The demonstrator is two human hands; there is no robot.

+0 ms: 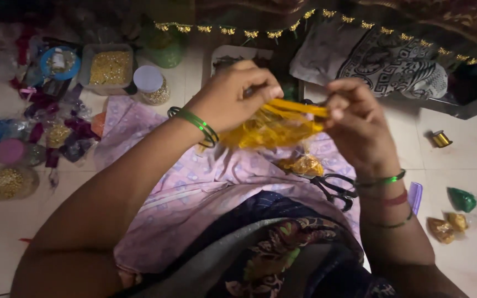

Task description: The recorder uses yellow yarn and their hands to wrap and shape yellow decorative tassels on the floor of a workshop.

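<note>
Both hands are raised over my lap and pinch a bundle of yellow thread or ribbon in thin clear plastic (274,124). My left hand (233,94), with green bangles at the wrist, grips its left end. My right hand (357,118) holds the right end between thumb and fingers, stretching a yellow strand between the two. Under the hands a lilac cloth (194,182) covers my lap. On it lie a small packet of gold beads (305,164) and black scissors (335,189).
Tubs and jars of gold beads (110,67) and purple and blue ribbon scraps (56,132) crowd the floor at left. A gold thread spool (440,138), a green foil piece (461,199) and gold packets (447,226) lie at right. A gold-trimmed cloth edge (249,32) runs along the back.
</note>
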